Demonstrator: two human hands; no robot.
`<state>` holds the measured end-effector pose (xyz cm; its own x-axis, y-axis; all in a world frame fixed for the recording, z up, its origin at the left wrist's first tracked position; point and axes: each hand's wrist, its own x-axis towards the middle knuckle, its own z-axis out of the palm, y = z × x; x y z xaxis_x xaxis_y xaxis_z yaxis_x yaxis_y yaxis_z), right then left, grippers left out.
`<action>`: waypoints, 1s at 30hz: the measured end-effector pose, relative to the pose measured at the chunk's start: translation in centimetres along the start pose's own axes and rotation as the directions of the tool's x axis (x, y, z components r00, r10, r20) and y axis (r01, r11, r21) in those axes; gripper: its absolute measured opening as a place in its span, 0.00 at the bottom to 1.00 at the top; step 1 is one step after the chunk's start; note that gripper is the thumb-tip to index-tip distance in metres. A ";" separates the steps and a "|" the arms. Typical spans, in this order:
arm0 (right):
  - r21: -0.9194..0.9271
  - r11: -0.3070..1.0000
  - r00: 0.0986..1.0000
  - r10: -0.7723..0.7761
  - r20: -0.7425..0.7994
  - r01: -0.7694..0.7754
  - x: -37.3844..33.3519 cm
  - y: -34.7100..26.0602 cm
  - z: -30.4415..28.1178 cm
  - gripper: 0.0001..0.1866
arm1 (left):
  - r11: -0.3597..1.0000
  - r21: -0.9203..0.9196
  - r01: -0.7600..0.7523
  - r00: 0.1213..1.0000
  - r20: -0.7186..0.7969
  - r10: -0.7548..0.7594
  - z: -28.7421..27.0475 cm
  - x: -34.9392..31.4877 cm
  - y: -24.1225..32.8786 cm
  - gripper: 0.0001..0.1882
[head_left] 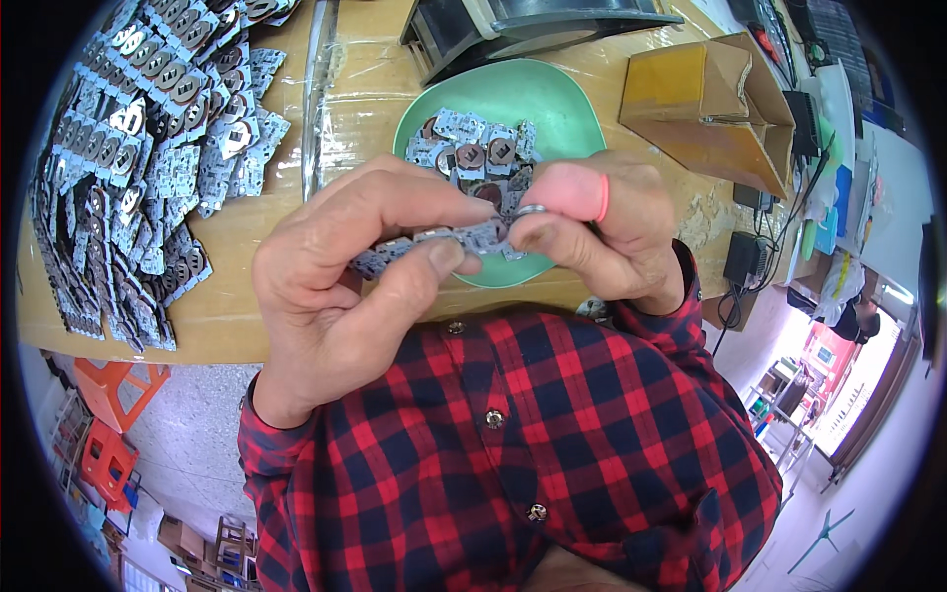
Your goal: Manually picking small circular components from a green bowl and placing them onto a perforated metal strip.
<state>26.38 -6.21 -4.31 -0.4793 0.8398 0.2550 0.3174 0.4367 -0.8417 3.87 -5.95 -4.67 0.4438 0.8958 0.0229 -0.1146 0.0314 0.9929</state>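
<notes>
A strip of small circuit boards [466,237] is pinched between the thumb and fingers of my left hand [340,261], held above the near rim of a green bowl [567,94]. My right hand [602,222], with a pink finger cot [572,190] on its index finger, pinches the strip's right end. A round metallic edge [531,209] shows between that thumb and finger; what it belongs to is partly hidden. Inside the bowl lie several loose circuit boards [472,156] with round dark parts on them.
Many stacked circuit board strips [178,148] cover the table's left side. An open cardboard box [681,94] stands at the right, beside black power adapters and cables [745,259]. A black bin-like holder [533,39] sits behind the bowl. Orange stools [110,459] stand on the floor at left.
</notes>
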 end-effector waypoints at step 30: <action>0.456 0.820 0.917 0.398 -0.022 -0.345 -0.3 -1.5 1.7 0.14 | 0.821 0.438 -0.366 0.893 -0.082 0.442 1.2 -0.3 -1.2 0.15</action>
<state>24.70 -7.68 -3.95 -0.2953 0.9511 -0.0908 0.0527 -0.0787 -0.9955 4.90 -6.81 -5.78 0.2726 0.8504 0.4501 0.1328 -0.4966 0.8578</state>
